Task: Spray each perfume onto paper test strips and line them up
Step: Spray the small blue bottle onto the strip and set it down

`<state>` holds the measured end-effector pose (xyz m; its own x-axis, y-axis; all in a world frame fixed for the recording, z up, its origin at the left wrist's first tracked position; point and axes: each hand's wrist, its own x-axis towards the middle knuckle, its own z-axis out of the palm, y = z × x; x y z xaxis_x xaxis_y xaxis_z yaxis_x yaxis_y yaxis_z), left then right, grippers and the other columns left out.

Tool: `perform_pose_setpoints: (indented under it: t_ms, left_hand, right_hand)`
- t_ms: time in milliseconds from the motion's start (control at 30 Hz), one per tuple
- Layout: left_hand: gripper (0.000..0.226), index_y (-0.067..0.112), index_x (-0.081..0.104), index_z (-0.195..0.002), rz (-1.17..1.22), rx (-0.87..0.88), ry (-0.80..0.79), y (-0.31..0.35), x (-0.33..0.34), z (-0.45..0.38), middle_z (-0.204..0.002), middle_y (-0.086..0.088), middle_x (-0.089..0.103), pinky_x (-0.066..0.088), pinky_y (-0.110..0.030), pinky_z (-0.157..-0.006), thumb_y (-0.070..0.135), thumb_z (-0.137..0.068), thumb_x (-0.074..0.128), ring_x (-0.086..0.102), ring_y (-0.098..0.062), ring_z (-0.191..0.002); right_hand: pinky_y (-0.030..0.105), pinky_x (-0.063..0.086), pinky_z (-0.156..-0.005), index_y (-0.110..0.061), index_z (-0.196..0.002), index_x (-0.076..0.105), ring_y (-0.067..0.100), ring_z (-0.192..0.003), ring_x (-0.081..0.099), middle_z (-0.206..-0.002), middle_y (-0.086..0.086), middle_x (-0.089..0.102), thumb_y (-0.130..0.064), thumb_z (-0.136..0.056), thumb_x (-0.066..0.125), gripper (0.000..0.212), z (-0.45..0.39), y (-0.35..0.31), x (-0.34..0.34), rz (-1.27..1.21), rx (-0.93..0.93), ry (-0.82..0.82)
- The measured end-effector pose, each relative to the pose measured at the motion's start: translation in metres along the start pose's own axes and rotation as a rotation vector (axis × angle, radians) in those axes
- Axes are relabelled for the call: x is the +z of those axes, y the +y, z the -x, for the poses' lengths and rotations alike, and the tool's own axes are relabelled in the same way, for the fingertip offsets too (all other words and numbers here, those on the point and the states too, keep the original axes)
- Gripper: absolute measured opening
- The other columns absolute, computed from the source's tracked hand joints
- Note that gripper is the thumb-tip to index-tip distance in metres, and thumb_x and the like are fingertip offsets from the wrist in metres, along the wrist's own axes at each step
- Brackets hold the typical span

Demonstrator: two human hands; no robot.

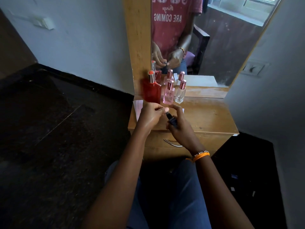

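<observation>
Here the right hand grips a small dark perfume bottle over the near part of the wooden dressing table, its fingers curled round the body while the forefinger arches above the top. The left hand meets it from the left, thumb and fingertips pinching at the bottle's neck or cap; what exactly lies between them is too small to tell. An orange thread and a beaded band circle the right wrist.

At the far edge of the tabletop, just in front of the mirror, three more bottles stand upright in a row: a red perfume bottle with a silver collar on the left, a pink perfume bottle in the middle, and a clear glass bottle on the right, the last two with rose-coloured caps. They are close together, the pink and clear ones nearly touching.

White paper test strips lie on the left edge of the table, partly hidden beneath the left hand, and a corner of white paper shows just right of the hands. Below the tabletop, a drawer handle shows between the forearms.
</observation>
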<state>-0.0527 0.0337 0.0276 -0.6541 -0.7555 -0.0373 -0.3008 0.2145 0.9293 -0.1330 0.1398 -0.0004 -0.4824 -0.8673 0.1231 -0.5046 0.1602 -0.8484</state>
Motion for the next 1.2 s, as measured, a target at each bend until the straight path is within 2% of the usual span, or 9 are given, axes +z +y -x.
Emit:
perform_pose_setpoints:
  t_ms: [133, 233, 367, 467, 567, 733, 867, 1000, 1200]
  left_hand:
    - [0.013, 0.011, 0.067, -0.092, 0.01, 0.009, -0.046, 0.001, -0.001, 0.002, -0.074, 0.005, 0.062, 0.043, -0.022, -0.07, 0.021, -0.087, 0.061, 0.055, -0.004, -0.073]
    - [0.016, 0.016, 0.067, -0.095, 0.029, -0.024, -0.086, -0.001, 0.001, 0.003, -0.078, 0.008, 0.062, 0.039, -0.02, -0.065, 0.027, -0.089, 0.057, 0.054, -0.002, -0.075]
    - [0.022, 0.016, 0.065, -0.101, -0.102, 0.009, -0.025, -0.008, 0.015, 0.003, -0.096, 0.002, 0.064, 0.039, -0.018, -0.066, 0.021, -0.095, 0.045, 0.055, -0.009, -0.088]
    - [0.025, 0.015, 0.064, -0.108, -0.394, 0.187, 0.093, -0.019, 0.032, 0.005, -0.111, -0.003, 0.063, 0.044, -0.028, -0.086, 0.01, -0.093, 0.045, 0.052, -0.018, -0.104]
    - [0.034, 0.018, 0.06, -0.117, -0.522, 0.333, 0.05, -0.028, 0.049, 0.007, -0.121, -0.001, 0.059, 0.041, -0.036, -0.097, 0.004, -0.091, 0.043, 0.045, -0.021, -0.117]
    - [0.052, 0.023, 0.041, -0.137, -0.716, 0.386, -0.121, -0.046, 0.063, 0.008, -0.15, 0.004, 0.033, 0.003, -0.047, -0.114, 0.0, -0.09, 0.042, 0.009, -0.028, -0.144]
    - [0.055, 0.021, 0.035, -0.14, -0.747, 0.406, -0.115, -0.049, 0.067, 0.009, -0.152, 0.004, 0.031, -0.003, -0.051, -0.114, 0.001, -0.09, 0.042, 0.004, -0.032, -0.144]
    - [0.056, 0.019, 0.033, -0.142, -0.759, 0.419, -0.096, -0.05, 0.07, 0.011, -0.151, 0.002, 0.031, -0.006, -0.051, -0.113, 0.0, -0.089, 0.042, 0.005, -0.033, -0.144]
    - [0.053, 0.017, 0.036, -0.14, -0.718, 0.41, -0.094, -0.05, 0.073, 0.013, -0.15, 0.0, 0.033, -0.004, -0.05, -0.114, 0.0, -0.089, 0.041, 0.007, -0.032, -0.144]
  right_hand:
    - [0.025, 0.051, -0.072, -0.03, -0.137, 0.032, 0.006, -0.078, 0.057, -0.097, 0.0, 0.056, 0.003, -0.089, 0.052, 0.061, 0.001, 0.005, -0.002, -0.069, -0.022, -0.023]
    - [0.009, 0.043, -0.055, -0.033, -0.129, 0.04, -0.006, -0.065, 0.052, -0.085, -0.014, 0.052, -0.002, -0.09, 0.05, 0.051, 0.0, 0.01, -0.004, -0.163, -0.004, 0.0]
    - [0.02, 0.042, -0.054, -0.033, -0.125, 0.039, 0.001, -0.06, 0.047, -0.075, -0.011, 0.049, -0.006, -0.092, 0.049, 0.043, 0.0, 0.018, -0.008, -0.198, 0.04, 0.128]
    - [0.023, 0.04, -0.051, -0.03, -0.129, 0.035, 0.011, -0.061, 0.044, -0.076, -0.005, 0.046, -0.005, -0.093, 0.04, 0.043, -0.001, 0.024, -0.015, -0.332, 0.096, 0.247]
    - [0.022, 0.043, -0.056, -0.03, -0.132, 0.035, 0.012, -0.065, 0.046, -0.08, 0.001, 0.051, -0.002, -0.092, 0.033, 0.048, -0.007, 0.029, -0.029, -0.397, 0.09, 0.274]
    - [0.02, 0.05, -0.074, -0.011, -0.13, 0.04, 0.009, -0.086, 0.06, -0.101, 0.004, 0.061, 0.007, -0.092, 0.041, 0.042, -0.028, 0.033, -0.038, -0.314, 0.062, 0.335]
    - [0.004, 0.046, -0.066, -0.001, -0.106, 0.046, -0.005, -0.078, 0.061, -0.096, 0.004, 0.059, 0.01, -0.09, 0.043, 0.02, -0.045, 0.033, -0.041, -0.198, -0.003, 0.375]
    - [0.004, 0.048, -0.064, 0.005, -0.108, 0.046, 0.02, -0.091, 0.06, -0.113, 0.022, 0.058, 0.013, -0.089, 0.042, 0.021, -0.061, 0.037, -0.04, -0.09, -0.032, 0.286]
    - [0.005, 0.047, -0.069, -0.001, -0.111, 0.049, 0.029, -0.102, 0.061, -0.11, 0.012, 0.058, 0.014, -0.087, 0.043, 0.029, -0.067, 0.043, -0.038, 0.01, -0.032, 0.241]
